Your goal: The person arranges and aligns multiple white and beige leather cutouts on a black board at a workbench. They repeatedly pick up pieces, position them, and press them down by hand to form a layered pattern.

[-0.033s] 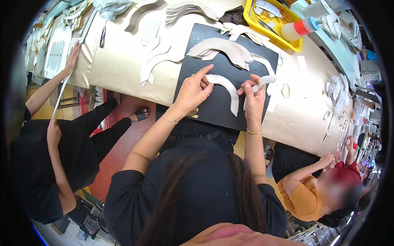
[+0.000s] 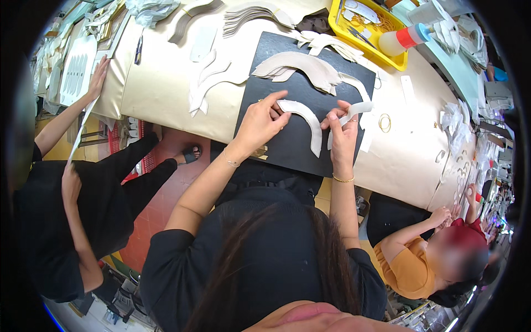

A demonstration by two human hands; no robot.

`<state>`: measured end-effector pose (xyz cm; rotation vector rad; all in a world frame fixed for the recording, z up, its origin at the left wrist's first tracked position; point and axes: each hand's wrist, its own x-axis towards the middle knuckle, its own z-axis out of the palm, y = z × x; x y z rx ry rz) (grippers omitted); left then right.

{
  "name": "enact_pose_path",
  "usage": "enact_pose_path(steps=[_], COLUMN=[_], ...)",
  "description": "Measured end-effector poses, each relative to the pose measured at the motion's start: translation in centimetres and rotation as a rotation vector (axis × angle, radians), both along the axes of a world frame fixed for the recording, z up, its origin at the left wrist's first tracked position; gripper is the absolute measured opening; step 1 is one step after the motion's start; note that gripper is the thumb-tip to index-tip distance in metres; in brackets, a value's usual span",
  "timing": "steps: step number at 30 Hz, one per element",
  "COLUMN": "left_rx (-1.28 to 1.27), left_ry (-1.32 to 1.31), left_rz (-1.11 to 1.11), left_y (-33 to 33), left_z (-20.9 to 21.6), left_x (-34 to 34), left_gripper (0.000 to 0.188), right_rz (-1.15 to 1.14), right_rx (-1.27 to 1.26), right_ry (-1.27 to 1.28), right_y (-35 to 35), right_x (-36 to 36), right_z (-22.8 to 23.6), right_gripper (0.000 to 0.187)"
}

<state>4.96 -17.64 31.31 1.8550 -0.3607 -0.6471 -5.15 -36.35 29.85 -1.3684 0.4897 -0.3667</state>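
Observation:
A black mat (image 2: 287,152) lies on the beige-covered table in front of me. On it rests a curved white piece (image 2: 310,119). My left hand (image 2: 260,122) pinches the left end of that piece with thumb and forefinger and holds it against the mat. My right hand (image 2: 343,135) is just right of the piece and holds a narrow white strip (image 2: 358,108) between its fingertips, lifted a little off the mat. A fanned stack of curved beige pieces (image 2: 304,66) lies on the mat's far part.
A yellow tray (image 2: 338,25) and a bottle with a red band (image 2: 406,39) stand at the far right. More cut pieces (image 2: 213,77) lie left of the mat. A thin ring (image 2: 384,123) lies right of it. One person in black (image 2: 61,199) works at left, another in orange (image 2: 409,265) at right.

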Motion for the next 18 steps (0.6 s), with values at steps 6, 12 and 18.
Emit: enact_pose_path(steps=[6, 12, 18], left_rx=[-0.032, -0.513, 0.322], left_ry=[0.313, 0.221, -0.237], left_rz=[0.035, 0.33, 0.581], left_y=[-0.4, 4.7, 12.1], left_z=[0.0, 0.1, 0.3], left_x=[1.5, 2.7, 5.4], left_gripper=[0.028, 0.022, 0.039], right_rz=[0.058, 0.053, 0.081], right_rx=[0.287, 0.078, -0.062], right_ry=[-0.068, 0.132, 0.175], right_y=[-0.8, -0.5, -0.2], right_x=[0.2, -0.1, 0.2], right_z=[-0.3, 0.2, 0.1], right_gripper=[0.077, 0.094, 0.068])
